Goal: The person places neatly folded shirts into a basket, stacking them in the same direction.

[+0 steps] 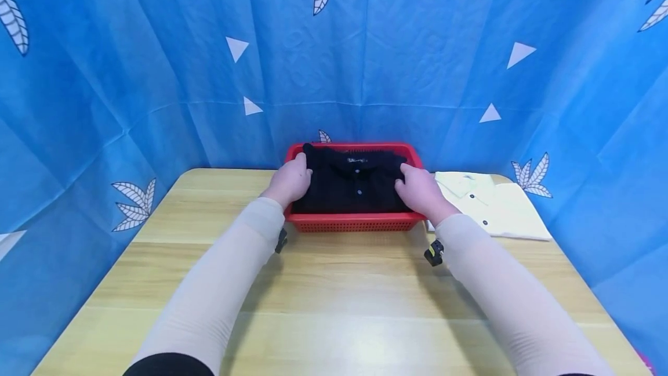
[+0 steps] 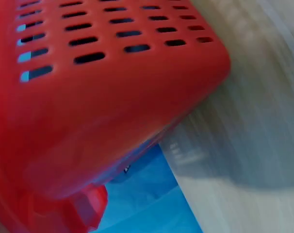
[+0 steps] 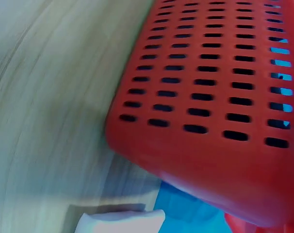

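Observation:
A folded black shirt [image 1: 344, 193], collar and buttons facing up, lies within the red plastic basket [image 1: 355, 224] at the table's far edge. At its left edge my left hand [image 1: 291, 180] grips the black fabric. My right hand [image 1: 420, 189] pinches the shirt's opposite edge, above the basket's right rim. Some of the fingers are hidden in the cloth. The left wrist view shows the slotted outer wall of the basket [image 2: 113, 92], and the right wrist view shows its other end [image 3: 195, 155]; neither hand appears in them.
A folded white shirt [image 1: 501, 208] with dark buttons lies on the wooden table [image 1: 355, 300], right of the basket; part of it shows in the right wrist view as white cloth [image 3: 120, 222]. A blue patterned curtain [image 1: 407, 45] hangs behind and at both sides.

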A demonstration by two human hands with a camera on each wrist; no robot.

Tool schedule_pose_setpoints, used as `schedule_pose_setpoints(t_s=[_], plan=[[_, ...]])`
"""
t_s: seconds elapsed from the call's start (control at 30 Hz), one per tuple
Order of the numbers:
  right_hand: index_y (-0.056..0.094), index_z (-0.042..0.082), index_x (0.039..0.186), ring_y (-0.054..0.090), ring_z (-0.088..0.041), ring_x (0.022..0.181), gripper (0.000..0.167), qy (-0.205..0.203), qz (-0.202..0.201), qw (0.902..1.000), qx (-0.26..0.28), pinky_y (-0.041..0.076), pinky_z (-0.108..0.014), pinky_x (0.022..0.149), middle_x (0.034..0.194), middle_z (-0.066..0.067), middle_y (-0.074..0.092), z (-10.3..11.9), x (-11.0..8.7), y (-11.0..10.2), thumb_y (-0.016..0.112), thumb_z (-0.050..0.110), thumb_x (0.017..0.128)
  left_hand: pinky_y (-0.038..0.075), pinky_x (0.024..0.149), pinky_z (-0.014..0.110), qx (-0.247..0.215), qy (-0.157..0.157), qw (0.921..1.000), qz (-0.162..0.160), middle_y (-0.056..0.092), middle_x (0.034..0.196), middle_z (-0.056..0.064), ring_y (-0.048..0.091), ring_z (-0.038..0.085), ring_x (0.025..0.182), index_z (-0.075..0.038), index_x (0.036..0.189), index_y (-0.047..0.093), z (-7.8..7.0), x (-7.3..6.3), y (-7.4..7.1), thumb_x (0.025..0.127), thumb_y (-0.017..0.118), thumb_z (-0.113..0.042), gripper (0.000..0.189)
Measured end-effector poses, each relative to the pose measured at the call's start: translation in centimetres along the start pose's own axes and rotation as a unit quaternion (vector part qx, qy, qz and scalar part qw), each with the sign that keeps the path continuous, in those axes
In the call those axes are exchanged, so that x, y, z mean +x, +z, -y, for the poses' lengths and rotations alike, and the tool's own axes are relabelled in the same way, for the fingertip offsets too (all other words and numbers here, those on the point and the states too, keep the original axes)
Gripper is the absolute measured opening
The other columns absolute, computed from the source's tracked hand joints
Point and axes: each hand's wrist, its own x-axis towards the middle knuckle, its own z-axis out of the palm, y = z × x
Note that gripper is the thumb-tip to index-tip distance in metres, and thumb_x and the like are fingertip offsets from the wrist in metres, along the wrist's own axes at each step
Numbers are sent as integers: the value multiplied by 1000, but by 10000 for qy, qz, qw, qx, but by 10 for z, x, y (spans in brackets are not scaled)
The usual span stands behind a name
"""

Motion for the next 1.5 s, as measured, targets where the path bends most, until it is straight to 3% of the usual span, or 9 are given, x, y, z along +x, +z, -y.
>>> schedule_pose_setpoints(t_s=[0.07,0.2,0.37,0.43,0.6,0.8,1.1,1.27,1.5], plan=[[52,-3,137,60,-43,115,43,25,-60,9997,-253,47,-58,101,128,-27,61,1,0,-1,57,18,100,39,110,56,315,-17,9995,-65,55,141,20,54,38,126,-3,153,30,-2,0,2,104,57,-26,61],[50,-3,136,60,-44,110,46,98,-213,9980,-580,47,-59,98,123,-28,62,0,0,-3,60,21,98,36,111,57,894,114,9954,-340,64,128,20,58,38,118,-3,151,31,-2,1,4,101,60,-24,62],[33,1,154,55,-47,117,72,155,-583,9964,-604,41,-62,102,132,-29,57,-4,-1,-5,65,21,93,35,110,59,1173,452,9893,-746,55,139,18,50,37,126,-9,157,27,5,-2,6,96,68,-21,75],[35,6,155,53,-46,116,72,87,-618,9959,-648,42,-63,99,132,-26,57,-6,-3,-5,66,19,91,35,109,59,1331,646,9858,-795,48,144,17,43,37,128,-13,158,31,7,-6,7,94,72,-22,77],[60,9,140,42,-44,123,50,-39,-204,9934,-1124,41,-64,97,136,-20,50,-11,-11,-2,63,20,91,33,110,60,1789,834,9791,-489,38,151,17,33,38,133,-12,151,48,14,-17,9,93,71,-29,64],[70,6,129,33,-45,134,42,41,28,9912,-1323,37,-66,102,146,-20,45,-15,-13,-3,61,23,92,24,115,63,1683,595,9839,6,24,162,20,20,41,144,-5,148,52,20,-20,10,97,64,-36,61],[60,4,141,29,-44,139,50,323,-86,9955,-886,33,-68,106,153,-20,40,-17,-12,-1,58,27,96,26,116,60,1514,823,9850,36,19,165,21,17,41,148,-4,150,49,30,-6,9,100,59,-38,61],[59,6,141,32,-44,138,48,240,-293,9984,-423,34,-66,107,151,-20,43,-17,-12,3,57,25,97,26,116,60,1402,854,9864,15,20,165,20,17,42,148,-5,151,47,37,-6,10,101,56,-42,63],[56,3,143,39,-42,136,48,80,-587,9947,835,38,-61,109,148,-21,45,-25,-21,-5,59,17,98,27,117,57,896,1284,9862,-530,34,159,16,27,38,146,-9,146,53,32,-20,8,102,54,-41,54]])
